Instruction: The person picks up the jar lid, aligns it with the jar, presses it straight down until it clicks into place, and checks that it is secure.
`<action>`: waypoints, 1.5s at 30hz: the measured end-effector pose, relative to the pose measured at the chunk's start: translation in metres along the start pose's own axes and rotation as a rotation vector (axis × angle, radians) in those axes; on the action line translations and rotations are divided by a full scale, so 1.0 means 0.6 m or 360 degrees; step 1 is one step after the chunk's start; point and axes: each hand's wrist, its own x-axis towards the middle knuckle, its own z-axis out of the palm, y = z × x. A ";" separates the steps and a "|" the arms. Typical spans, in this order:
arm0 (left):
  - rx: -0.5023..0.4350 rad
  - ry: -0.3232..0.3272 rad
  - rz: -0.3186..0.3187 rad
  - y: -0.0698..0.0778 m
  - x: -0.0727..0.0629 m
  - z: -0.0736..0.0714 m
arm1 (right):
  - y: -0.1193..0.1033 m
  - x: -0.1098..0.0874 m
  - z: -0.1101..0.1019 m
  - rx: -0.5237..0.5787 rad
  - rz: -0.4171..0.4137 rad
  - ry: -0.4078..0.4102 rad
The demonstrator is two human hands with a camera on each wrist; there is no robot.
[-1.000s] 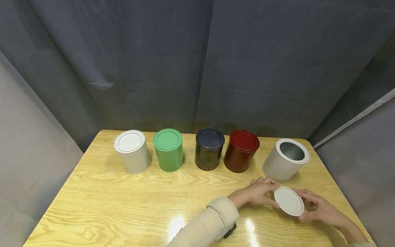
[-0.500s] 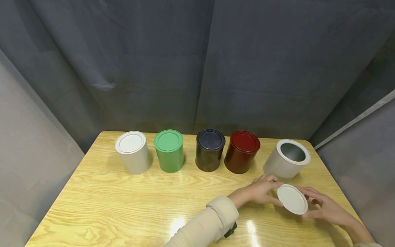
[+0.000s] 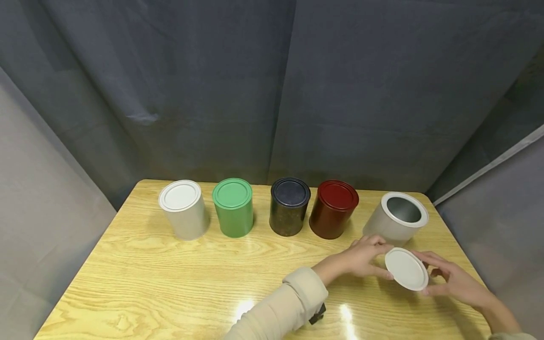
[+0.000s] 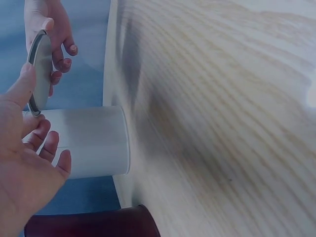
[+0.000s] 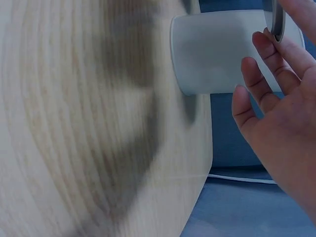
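A round white lid point(image 3: 406, 269) is held above the table, tilted, between both hands. My left hand point(image 3: 361, 259) pinches its left edge between thumb and fingers. On the opposite edge, my right hand point(image 3: 456, 282) grips the rim the same way. Just behind the lid stands a white can point(image 3: 384, 225) with no lid on, its dark inside showing through the ring-shaped top. In the left wrist view the lid point(image 4: 43, 71) is seen nearly edge-on, the can point(image 4: 96, 140) beyond it. Only a piece of the lid point(image 5: 278, 22) shows in the right wrist view.
Along the back of the wooden table point(image 3: 178, 288) stand lidded cans: a white can point(image 3: 187, 217), a green can point(image 3: 233, 215), a black can point(image 3: 288, 215) and a dark red can point(image 3: 330, 217). Grey curtains point(image 3: 204, 94) hang behind and at the sides.
Both hands have carried the lid slightly right and away from the body, closer to the uncovered white can. The cans stay where they were.
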 end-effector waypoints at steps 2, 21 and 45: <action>-0.0016 0.0004 0.0011 0.000 0.001 -0.004 | -0.002 0.001 -0.003 -0.0001 -0.0015 0.0006; -0.0019 0.0089 0.0045 0.004 0.003 -0.042 | -0.030 0.024 -0.030 0.0062 -0.0026 -0.0009; -0.0007 0.0344 0.0045 -0.001 0.019 -0.072 | -0.045 0.048 -0.058 0.0062 -0.0115 0.0068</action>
